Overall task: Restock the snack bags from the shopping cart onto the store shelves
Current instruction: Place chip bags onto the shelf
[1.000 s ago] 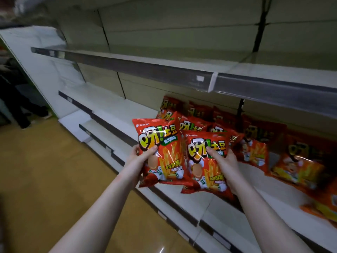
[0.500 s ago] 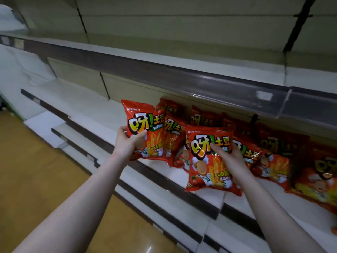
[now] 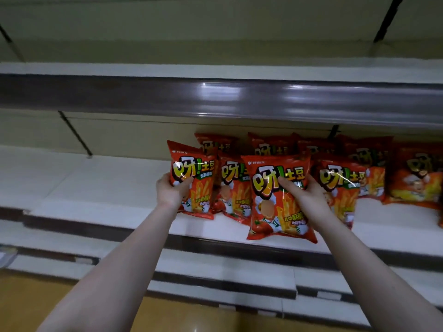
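Note:
My left hand (image 3: 171,191) grips a red snack bag (image 3: 195,178) upright, its bottom resting on the white middle shelf (image 3: 96,185) at the left end of the stocked row. My right hand (image 3: 303,195) holds a second red snack bag (image 3: 273,204) upright in front of the row, its lower edge over the shelf's front lip. Behind and to the right, several matching red bags (image 3: 340,185) stand on the same shelf. No shopping cart is in view.
The grey price rail of the upper shelf (image 3: 239,97) runs overhead, close above the bags. The middle shelf's left half is bare white board. Lower shelf steps (image 3: 215,271) stick out below my arms, with yellow floor (image 3: 36,307) at the bottom left.
Both hands have carried their bags up and in toward the shelf. The left bag now rests on the shelf beside the row. My view has turned to face the shelves squarely.

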